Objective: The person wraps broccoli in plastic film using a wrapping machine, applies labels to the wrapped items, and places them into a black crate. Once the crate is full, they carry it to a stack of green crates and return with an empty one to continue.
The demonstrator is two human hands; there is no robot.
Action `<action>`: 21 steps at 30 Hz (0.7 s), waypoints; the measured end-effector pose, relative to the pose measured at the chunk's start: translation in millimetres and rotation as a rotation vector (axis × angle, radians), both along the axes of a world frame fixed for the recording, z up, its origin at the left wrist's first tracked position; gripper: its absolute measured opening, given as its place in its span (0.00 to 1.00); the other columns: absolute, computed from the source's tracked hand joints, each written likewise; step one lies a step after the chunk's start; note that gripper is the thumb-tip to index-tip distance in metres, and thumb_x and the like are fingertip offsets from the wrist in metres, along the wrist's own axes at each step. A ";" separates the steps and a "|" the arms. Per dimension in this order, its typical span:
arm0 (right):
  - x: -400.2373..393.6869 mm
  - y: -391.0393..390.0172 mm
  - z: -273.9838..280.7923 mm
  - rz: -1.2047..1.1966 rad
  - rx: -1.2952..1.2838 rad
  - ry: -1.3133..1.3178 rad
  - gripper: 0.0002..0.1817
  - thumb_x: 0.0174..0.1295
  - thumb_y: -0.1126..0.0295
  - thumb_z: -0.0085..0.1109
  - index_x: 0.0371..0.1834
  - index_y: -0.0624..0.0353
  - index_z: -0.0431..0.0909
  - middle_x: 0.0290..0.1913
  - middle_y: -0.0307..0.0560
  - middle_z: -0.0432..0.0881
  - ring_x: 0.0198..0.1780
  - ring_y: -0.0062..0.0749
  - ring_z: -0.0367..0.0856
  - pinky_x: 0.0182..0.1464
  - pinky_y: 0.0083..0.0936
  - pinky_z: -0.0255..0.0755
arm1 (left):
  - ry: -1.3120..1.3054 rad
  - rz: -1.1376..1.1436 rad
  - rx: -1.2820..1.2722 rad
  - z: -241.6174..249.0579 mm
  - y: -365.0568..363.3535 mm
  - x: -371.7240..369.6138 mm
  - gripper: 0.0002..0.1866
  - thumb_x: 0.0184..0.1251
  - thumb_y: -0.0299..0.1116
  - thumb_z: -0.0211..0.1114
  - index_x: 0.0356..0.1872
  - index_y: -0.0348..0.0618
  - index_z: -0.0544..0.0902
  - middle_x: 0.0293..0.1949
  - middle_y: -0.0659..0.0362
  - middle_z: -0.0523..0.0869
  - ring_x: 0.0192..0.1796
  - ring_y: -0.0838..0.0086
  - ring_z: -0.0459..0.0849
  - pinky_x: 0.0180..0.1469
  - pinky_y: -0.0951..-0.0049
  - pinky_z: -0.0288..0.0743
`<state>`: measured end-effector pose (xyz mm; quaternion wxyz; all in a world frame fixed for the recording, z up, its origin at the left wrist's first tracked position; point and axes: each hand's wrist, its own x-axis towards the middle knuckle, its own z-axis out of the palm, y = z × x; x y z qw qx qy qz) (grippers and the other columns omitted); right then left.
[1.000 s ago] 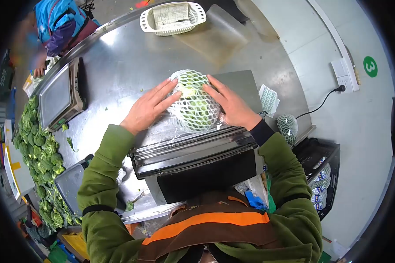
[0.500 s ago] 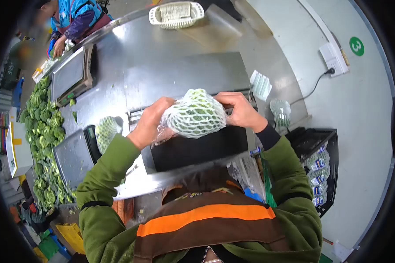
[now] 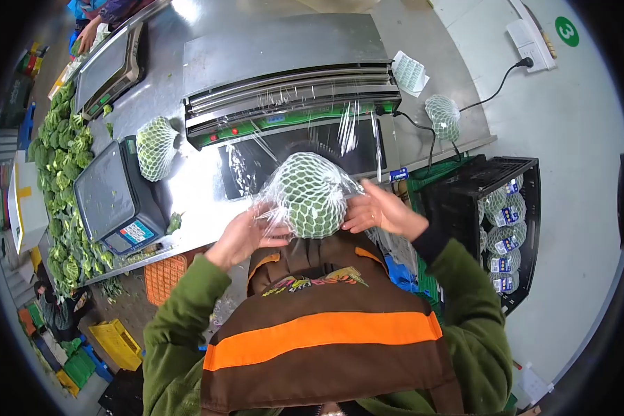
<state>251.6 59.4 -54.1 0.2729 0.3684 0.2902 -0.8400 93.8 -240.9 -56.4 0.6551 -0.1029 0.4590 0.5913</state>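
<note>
A broccoli head (image 3: 313, 197) in a white foam net sits between my two hands, close to the apron at the table's near edge. Clear plastic film (image 3: 256, 197) lies around it and stretches towards the film wrapping machine (image 3: 291, 104). At its left side, my left hand (image 3: 246, 236) supports it, fingers against the film and the underside. My right hand (image 3: 385, 211) holds the right side, with curved fingers touching the net and film. Part of both hands' fingertips is hidden by the broccoli.
Another netted broccoli (image 3: 157, 148) rests beside a weighing scale (image 3: 107, 197). Loose broccoli (image 3: 62, 187) is heaped along the left. A further netted piece (image 3: 442, 116) and a label sheet (image 3: 410, 73) lie right. The black crate (image 3: 523, 170) holds several labelled, netted pieces. A co-worker's hand (image 3: 89, 36) shows at top left.
The netted broccoli has come towards my body, and my hands have moved down with it. The view has tilted, so the wrapping machine and the stretched film now show.
</note>
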 end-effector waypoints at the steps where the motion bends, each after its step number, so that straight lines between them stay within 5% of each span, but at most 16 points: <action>1: 6.8 -8.3 3.2 -0.128 0.081 0.003 0.32 0.75 0.46 0.48 0.61 0.70 0.68 0.43 0.62 0.84 0.38 0.43 0.89 0.35 0.28 0.85 | -0.040 0.188 0.023 14.5 -3.9 4.6 0.34 0.73 0.53 0.60 0.65 0.32 0.67 0.55 0.42 0.75 0.57 0.55 0.82 0.49 0.59 0.86; 2: 8.8 -16.2 4.2 -0.125 0.079 0.004 0.32 0.75 0.46 0.48 0.61 0.70 0.68 0.43 0.62 0.84 0.38 0.43 0.89 0.35 0.28 0.85 | -0.079 0.374 0.046 25.1 -6.5 9.3 0.32 0.75 0.52 0.58 0.63 0.32 0.68 0.54 0.43 0.74 0.59 0.54 0.81 0.50 0.60 0.85; 3: 9.3 -25.7 4.6 -0.041 0.448 0.091 0.27 0.75 0.49 0.48 0.55 0.67 0.71 0.37 0.57 0.84 0.33 0.38 0.88 0.31 0.25 0.82 | 0.112 0.431 -0.066 30.4 1.1 21.9 0.20 0.78 0.48 0.56 0.50 0.37 0.75 0.40 0.52 0.78 0.46 0.66 0.85 0.40 0.72 0.84; 4: 6.0 -35.2 5.7 0.048 0.817 0.179 0.22 0.76 0.52 0.48 0.49 0.64 0.74 0.32 0.53 0.84 0.28 0.32 0.87 0.28 0.22 0.80 | 0.110 0.436 -0.068 21.8 2.9 26.6 0.20 0.78 0.48 0.56 0.50 0.37 0.75 0.40 0.52 0.78 0.46 0.66 0.85 0.40 0.72 0.84; 5: -5.2 -47.3 14.0 0.027 1.089 0.221 0.20 0.76 0.55 0.50 0.34 0.61 0.75 0.20 0.41 0.78 0.18 0.22 0.78 0.22 0.19 0.72 | 0.392 0.347 -0.169 6.2 3.2 31.0 0.17 0.79 0.46 0.55 0.43 0.40 0.75 0.33 0.57 0.77 0.37 0.74 0.82 0.33 0.77 0.79; 6: -4.6 -48.4 6.4 0.034 1.086 0.222 0.20 0.76 0.55 0.50 0.34 0.61 0.75 0.20 0.41 0.78 0.18 0.22 0.78 0.22 0.19 0.72 | 0.671 0.250 -0.268 2.5 7.8 33.6 0.16 0.79 0.44 0.55 0.35 0.42 0.75 0.26 0.62 0.77 0.28 0.81 0.80 0.27 0.81 0.74; 7: -5.1 -47.7 -7.3 -0.044 1.292 0.276 0.20 0.75 0.56 0.51 0.30 0.60 0.74 0.18 0.39 0.76 0.17 0.19 0.75 0.20 0.19 0.68 | 0.721 0.438 -0.260 0.6 19.2 39.3 0.18 0.80 0.41 0.54 0.27 0.45 0.72 0.17 0.72 0.68 0.17 0.90 0.65 0.19 0.83 0.59; 8: -9.3 -48.2 -10.0 -0.126 1.497 0.332 0.21 0.75 0.56 0.53 0.27 0.60 0.73 0.16 0.36 0.73 0.15 0.17 0.72 0.17 0.19 0.64 | 0.719 0.448 -0.261 -3.3 19.0 35.7 0.18 0.80 0.41 0.54 0.27 0.45 0.72 0.17 0.72 0.68 0.17 0.90 0.65 0.19 0.83 0.59; 11: 1.7 -42.0 0.4 -0.184 1.279 0.155 0.21 0.74 0.56 0.55 0.25 0.58 0.73 0.14 0.35 0.70 0.14 0.14 0.68 0.15 0.18 0.58 | 0.698 0.582 -0.324 -20.2 3.3 24.1 0.17 0.80 0.41 0.55 0.26 0.50 0.71 0.15 0.73 0.64 0.14 0.89 0.57 0.15 0.81 0.48; 16: 8.5 -20.8 -46.8 -0.021 1.130 -0.045 0.20 0.73 0.56 0.55 0.25 0.57 0.74 0.15 0.34 0.70 0.14 0.15 0.65 0.16 0.18 0.57 | 0.730 0.443 -0.463 -121.1 -41.3 26.1 0.17 0.78 0.42 0.57 0.27 0.46 0.74 0.16 0.71 0.69 0.15 0.86 0.63 0.16 0.79 0.55; 19: 14.8 -35.2 -116.6 0.236 1.435 0.302 0.15 0.71 0.64 0.54 0.30 0.66 0.76 0.26 0.49 0.82 0.30 0.34 0.80 0.34 0.36 0.72 | 0.890 0.067 -0.557 -149.4 -28.7 33.5 0.17 0.75 0.42 0.58 0.34 0.37 0.81 0.25 0.57 0.82 0.26 0.72 0.78 0.31 0.69 0.71; 21: 9.7 -57.9 -158.3 0.242 1.163 0.584 0.09 0.68 0.73 0.52 0.43 0.68 0.80 0.42 0.57 0.85 0.43 0.34 0.82 0.46 0.36 0.75 | 0.915 -0.089 -0.386 -182.9 1.3 49.4 0.16 0.71 0.40 0.59 0.40 0.34 0.84 0.33 0.48 0.88 0.34 0.67 0.84 0.41 0.65 0.77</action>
